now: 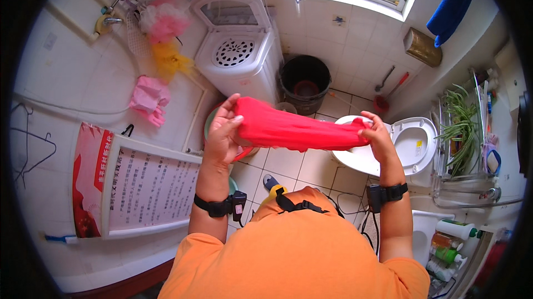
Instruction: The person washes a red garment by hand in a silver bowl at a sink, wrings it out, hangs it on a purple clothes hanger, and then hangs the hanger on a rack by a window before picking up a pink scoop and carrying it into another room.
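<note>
A red cloth [291, 126] is stretched sideways in the air before me, its kind not plain. My left hand [225, 128] grips its wider left end between thumb and fingers. At the narrower, bunched right end, my right hand [374, 132] pinches the fabric. Behind the cloth's left end, a red basin [243, 155] and a green basin [208, 122] are partly hidden. The toilet bowl [354, 161] lies below the right hand, seen past the cloth.
A small white washing machine [241, 70] with a raised lid stands beside a black bucket [305, 84]. On the right are a raised toilet seat [414, 145], a rack with a green plant [460, 128] and several bottles [454, 229]. A framed board [145, 191] leans at left.
</note>
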A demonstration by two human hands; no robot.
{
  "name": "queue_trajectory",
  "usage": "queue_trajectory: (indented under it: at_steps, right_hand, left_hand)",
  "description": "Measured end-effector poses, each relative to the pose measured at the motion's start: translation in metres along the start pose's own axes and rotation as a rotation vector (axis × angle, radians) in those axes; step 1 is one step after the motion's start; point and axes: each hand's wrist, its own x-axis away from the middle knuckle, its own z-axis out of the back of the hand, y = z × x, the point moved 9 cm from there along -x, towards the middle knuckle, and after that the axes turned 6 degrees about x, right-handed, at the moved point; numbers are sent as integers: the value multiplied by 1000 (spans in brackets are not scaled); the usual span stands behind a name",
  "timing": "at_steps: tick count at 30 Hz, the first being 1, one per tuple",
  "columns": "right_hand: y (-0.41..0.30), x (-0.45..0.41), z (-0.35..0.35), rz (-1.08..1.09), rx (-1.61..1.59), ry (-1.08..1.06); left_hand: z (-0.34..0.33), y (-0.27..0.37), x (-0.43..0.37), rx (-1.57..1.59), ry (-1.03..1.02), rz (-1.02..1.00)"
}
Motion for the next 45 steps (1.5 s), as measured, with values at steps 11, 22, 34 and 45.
queue_trajectory:
  at_steps: [11,22,34,45]
  right_hand:
    - [-34,33,-49,-83,59,-167]
    - [-123,46,-140,106,-639,-533]
    - [-150,61,-200,235,-615,-756]
    - [-78,66,-137,1085,1311,-165]
  left_hand:
    - [94,13,-19,-198,243,-107]
    - [69,-54,-23,-652,120,304]
    - [-108,-42,19,-1055,-141,-429]
    - [-99,51,-24,-380,143,-308]
